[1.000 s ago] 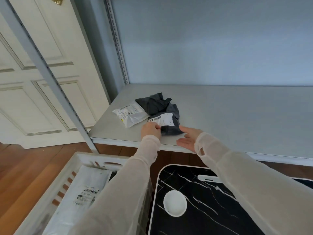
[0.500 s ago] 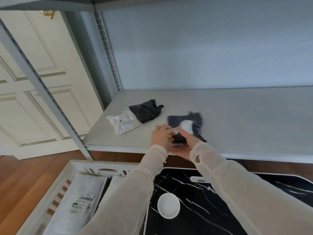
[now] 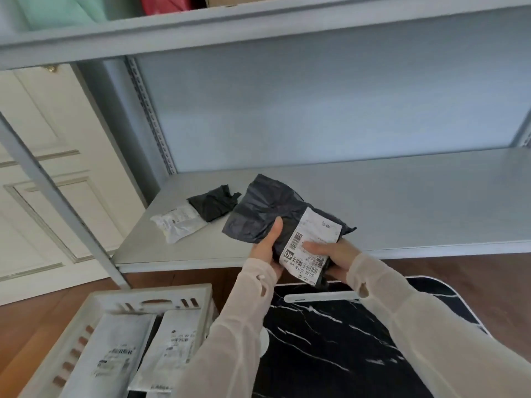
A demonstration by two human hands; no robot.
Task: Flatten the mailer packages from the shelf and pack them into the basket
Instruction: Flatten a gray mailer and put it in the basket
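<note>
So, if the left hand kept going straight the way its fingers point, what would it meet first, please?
Probably the shelf board behind the dark mailer that the left hand holds; the crumpled black mailer lies left of that line, though depth is unclear.

shelf (image 3: 402, 202) | on it: white mailer (image 3: 178, 225), black mailer (image 3: 214, 202) (touching, left end)
</note>
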